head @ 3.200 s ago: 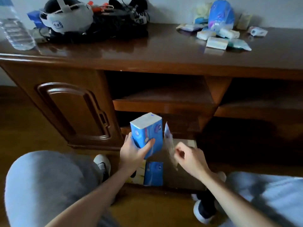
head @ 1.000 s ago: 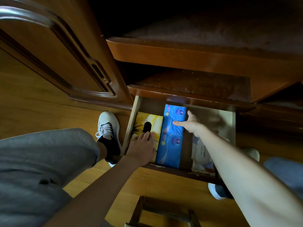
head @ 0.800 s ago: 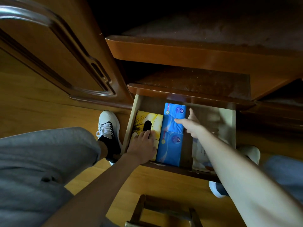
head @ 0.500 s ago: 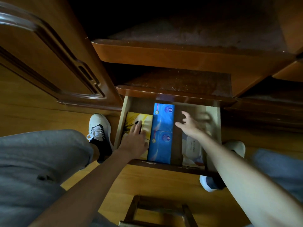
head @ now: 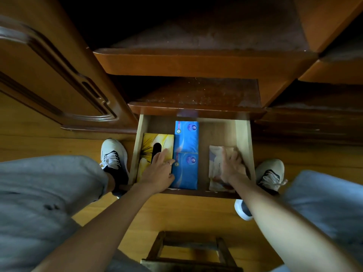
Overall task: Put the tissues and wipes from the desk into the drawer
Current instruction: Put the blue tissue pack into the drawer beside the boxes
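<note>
The open drawer (head: 242,132) is the landmark here. Inside it, against its left wall, lies a yellow tissue box (head: 151,146); just to the right of that, two blue tissue packs (head: 186,154) lie end to end, one toward the back of the drawer and one toward the front. Near the drawer's right wall sits a pale flat packet (head: 215,167) — probably wipes, though its print is too dim to read.

The left hand (head: 160,169) rests flat on the yellow box with fingers fairly straight, gripping nothing. The right hand (head: 229,165) lies over the pale packet, fingers spread and lightly bent; whether it grips or only presses I cannot tell.

So part of the job looks done — several items are stowed. The table top is out of view, so what is left up there cannot be judged.

Above the drawer are dusty brown shelves (head: 198,91); left of it a panelled cabinet door (head: 59,75). In front of it are wooden floor, two white shoes, and a small wooden stool (head: 188,250)
</note>
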### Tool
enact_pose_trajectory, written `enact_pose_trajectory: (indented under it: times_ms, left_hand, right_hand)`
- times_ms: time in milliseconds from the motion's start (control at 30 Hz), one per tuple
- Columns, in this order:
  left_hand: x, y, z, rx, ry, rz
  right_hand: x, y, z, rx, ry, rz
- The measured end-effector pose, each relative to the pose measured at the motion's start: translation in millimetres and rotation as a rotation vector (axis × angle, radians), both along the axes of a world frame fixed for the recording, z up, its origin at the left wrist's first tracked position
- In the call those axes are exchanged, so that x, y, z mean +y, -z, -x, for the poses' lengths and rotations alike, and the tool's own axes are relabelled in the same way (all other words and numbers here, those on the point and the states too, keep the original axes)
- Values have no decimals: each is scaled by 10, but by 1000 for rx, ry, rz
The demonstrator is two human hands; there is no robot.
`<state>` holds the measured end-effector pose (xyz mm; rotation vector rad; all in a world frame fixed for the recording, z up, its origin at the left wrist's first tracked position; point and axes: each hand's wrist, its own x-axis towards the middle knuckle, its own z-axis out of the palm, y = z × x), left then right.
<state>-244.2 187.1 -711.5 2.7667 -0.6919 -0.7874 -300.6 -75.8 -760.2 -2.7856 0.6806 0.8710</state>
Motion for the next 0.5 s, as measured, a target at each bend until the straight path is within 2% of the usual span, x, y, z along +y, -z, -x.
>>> enact_pose_trajectory:
  times_ms: [100, 200, 267, 500]
  left_hand:
    - [96, 24, 11, 24, 53, 23]
    - [123, 45, 37, 57, 21, 53]
    - [123, 70, 46, 54, 20, 53]
    - [73, 87, 29, 25, 8, 39]
  right_hand:
    - [32, -4, -42, -15, 23, 22]
    - [75, -44, -108, -54, 86, -140]
    - [128, -71, -125, -45, 46, -215]
    - [94, -99, -72, -8, -194, -78]
